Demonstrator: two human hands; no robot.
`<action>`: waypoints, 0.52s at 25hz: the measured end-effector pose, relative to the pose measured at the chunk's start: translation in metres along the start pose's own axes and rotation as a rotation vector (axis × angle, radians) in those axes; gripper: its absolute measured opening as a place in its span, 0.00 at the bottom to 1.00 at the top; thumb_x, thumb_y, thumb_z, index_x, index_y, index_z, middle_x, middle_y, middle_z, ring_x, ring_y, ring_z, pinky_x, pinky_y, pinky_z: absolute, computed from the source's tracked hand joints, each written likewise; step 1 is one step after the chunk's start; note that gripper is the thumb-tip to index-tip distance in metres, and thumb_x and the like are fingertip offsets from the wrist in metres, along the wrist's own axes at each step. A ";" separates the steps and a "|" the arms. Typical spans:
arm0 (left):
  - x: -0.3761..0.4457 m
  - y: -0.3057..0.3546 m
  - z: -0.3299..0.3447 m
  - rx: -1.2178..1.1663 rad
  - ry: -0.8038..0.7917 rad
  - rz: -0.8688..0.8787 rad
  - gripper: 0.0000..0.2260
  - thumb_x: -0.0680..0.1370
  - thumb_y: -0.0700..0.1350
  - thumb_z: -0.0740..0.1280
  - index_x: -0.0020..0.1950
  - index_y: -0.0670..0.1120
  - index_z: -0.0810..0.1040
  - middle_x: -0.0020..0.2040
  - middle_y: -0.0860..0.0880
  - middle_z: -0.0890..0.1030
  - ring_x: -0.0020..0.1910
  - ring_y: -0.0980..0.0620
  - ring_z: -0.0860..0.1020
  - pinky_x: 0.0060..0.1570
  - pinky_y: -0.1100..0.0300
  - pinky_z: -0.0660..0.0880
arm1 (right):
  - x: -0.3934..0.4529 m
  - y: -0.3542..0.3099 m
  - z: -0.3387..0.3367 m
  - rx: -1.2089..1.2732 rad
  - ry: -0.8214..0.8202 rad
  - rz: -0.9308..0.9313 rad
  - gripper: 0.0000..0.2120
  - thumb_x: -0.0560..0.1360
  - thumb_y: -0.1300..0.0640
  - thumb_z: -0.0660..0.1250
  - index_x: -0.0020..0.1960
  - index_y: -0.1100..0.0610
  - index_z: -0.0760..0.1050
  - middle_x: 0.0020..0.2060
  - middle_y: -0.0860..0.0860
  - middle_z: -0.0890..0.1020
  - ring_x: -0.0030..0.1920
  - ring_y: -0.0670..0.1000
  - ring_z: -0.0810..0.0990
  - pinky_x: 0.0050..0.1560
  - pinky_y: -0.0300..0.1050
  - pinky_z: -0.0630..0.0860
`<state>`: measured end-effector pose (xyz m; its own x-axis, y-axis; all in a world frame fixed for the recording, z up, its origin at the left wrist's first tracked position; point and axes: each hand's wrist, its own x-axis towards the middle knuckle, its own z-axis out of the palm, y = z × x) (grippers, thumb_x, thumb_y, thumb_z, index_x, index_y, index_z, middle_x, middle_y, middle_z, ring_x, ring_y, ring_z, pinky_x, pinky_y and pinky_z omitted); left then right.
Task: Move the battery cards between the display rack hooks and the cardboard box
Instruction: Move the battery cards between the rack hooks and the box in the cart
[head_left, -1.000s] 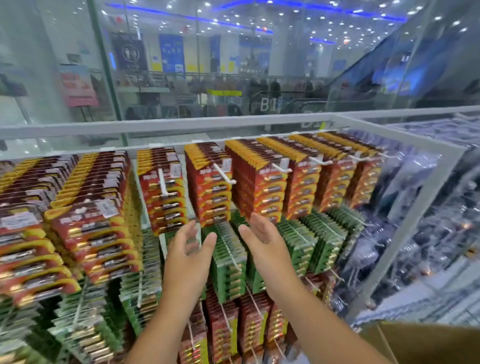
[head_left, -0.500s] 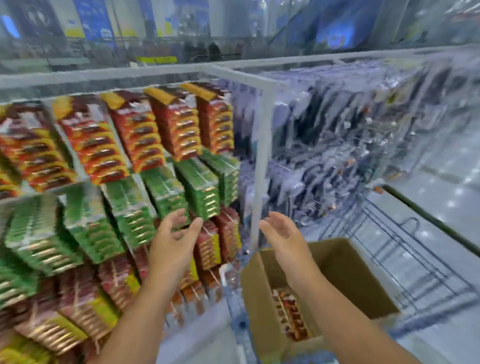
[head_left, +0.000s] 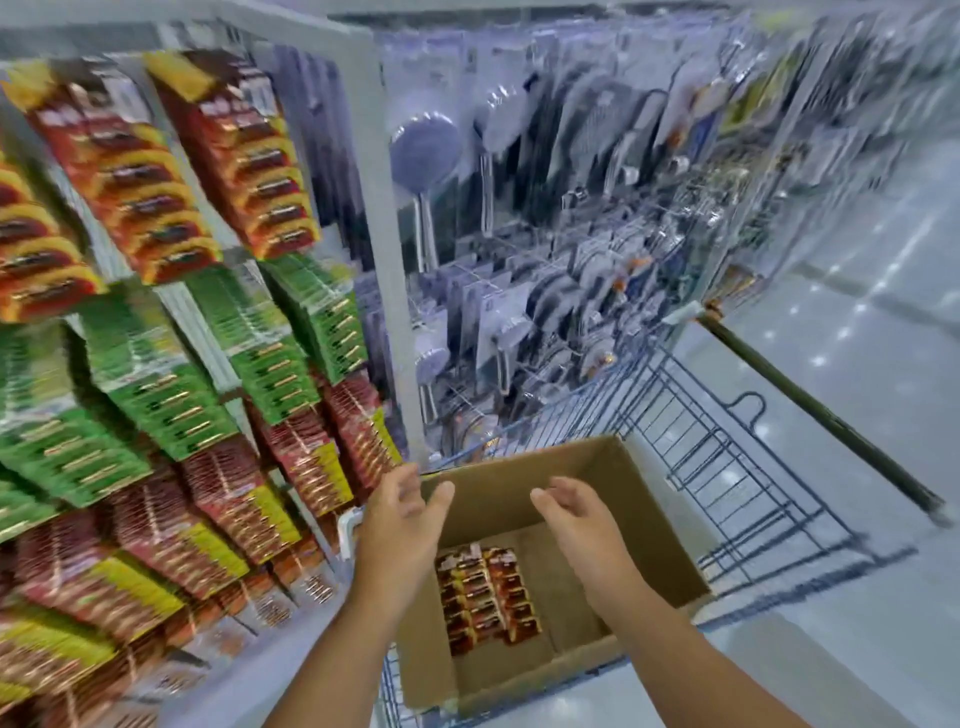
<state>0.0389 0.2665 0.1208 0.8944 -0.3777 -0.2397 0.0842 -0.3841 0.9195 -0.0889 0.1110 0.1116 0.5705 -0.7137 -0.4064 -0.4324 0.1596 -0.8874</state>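
Both hands are empty with relaxed fingers, the left hand (head_left: 402, 525) and right hand (head_left: 582, 525) above the cardboard box (head_left: 660, 525). The battery cards (head_left: 485, 597) lie on the box floor, toward its left wall. A hasty grab could bend them or tip the box in the wire cart (head_left: 727, 467).

Single head-worn view, looking steeply down, close over the cardboard box (head_left: 649, 499), display rack (head_left: 379, 218) at left

Red-and-yellow battery cards (head_left: 485, 597) lie flat in the open cardboard box (head_left: 670, 540); more hang on the display rack (head_left: 382, 260).
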 end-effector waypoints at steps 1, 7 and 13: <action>0.008 -0.008 0.015 0.005 -0.005 -0.024 0.21 0.81 0.53 0.71 0.72 0.51 0.73 0.68 0.52 0.77 0.58 0.51 0.79 0.51 0.57 0.74 | 0.013 0.010 -0.001 -0.021 0.008 0.028 0.20 0.80 0.47 0.70 0.70 0.50 0.73 0.61 0.45 0.79 0.61 0.46 0.77 0.63 0.43 0.71; 0.034 -0.060 0.084 0.057 0.016 -0.204 0.26 0.80 0.54 0.71 0.77 0.53 0.68 0.74 0.53 0.73 0.67 0.53 0.76 0.66 0.53 0.74 | 0.083 0.064 -0.005 -0.188 -0.050 0.165 0.23 0.81 0.46 0.69 0.73 0.50 0.71 0.66 0.47 0.77 0.63 0.47 0.74 0.68 0.48 0.73; 0.060 -0.124 0.147 0.129 0.193 -0.402 0.29 0.80 0.60 0.68 0.79 0.55 0.66 0.76 0.53 0.72 0.73 0.49 0.73 0.69 0.50 0.73 | 0.159 0.131 0.006 -0.293 -0.211 0.277 0.23 0.82 0.47 0.68 0.74 0.52 0.70 0.64 0.48 0.77 0.56 0.46 0.74 0.57 0.41 0.70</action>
<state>0.0170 0.1674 -0.0533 0.8683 -0.0180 -0.4956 0.3969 -0.5741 0.7162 -0.0508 0.0227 -0.0707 0.5221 -0.5115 -0.6825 -0.7510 0.1036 -0.6522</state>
